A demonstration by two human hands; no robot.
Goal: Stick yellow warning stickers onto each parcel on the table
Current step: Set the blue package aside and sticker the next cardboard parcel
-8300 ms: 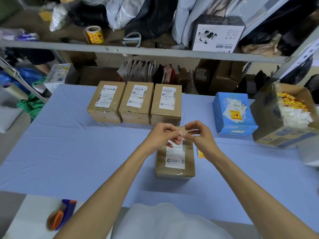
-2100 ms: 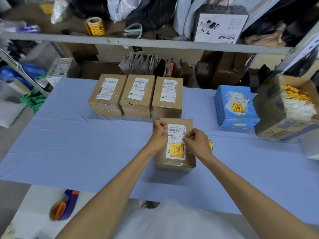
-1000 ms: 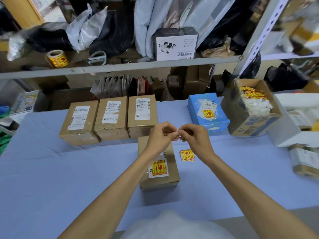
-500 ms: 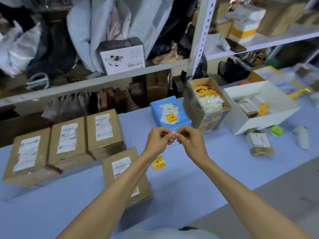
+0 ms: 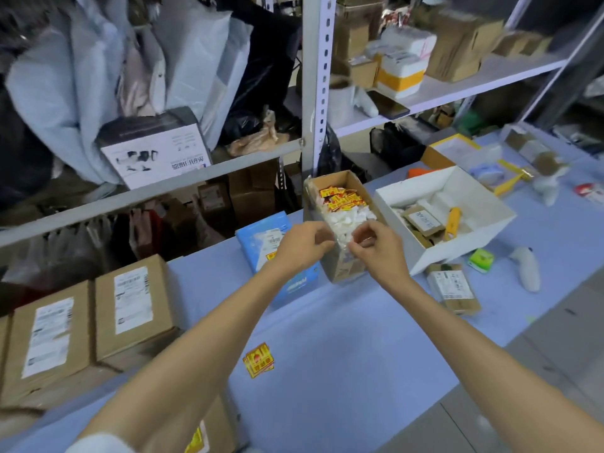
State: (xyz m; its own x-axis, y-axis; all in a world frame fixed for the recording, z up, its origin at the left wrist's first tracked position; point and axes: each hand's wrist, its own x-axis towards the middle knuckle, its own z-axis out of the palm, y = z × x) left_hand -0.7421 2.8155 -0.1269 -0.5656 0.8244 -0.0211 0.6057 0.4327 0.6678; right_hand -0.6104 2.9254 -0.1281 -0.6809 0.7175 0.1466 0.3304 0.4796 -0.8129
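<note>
Two parcels (image 5: 91,325) sit at the frame's left edge, loose stickers (image 5: 259,360) lie at lower centre on the table (image 5: 343,338), and an open carton (image 5: 340,223) stands upper centre, a tray (image 5: 451,217) just right of it

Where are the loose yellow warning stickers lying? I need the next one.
In the head view, the small stack of yellow warning stickers lies on the blue table cloth, between the forearms, right of the brown cardboard parcels.

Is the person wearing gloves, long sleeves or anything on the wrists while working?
No gloves: the left hand and right hand are both bare. The forearms are uncovered all the way down the picture, with no watch, bracelet or ring visible. Only a bit of white cloth shows at the bottom left edge, possibly a short sleeve.
</note>
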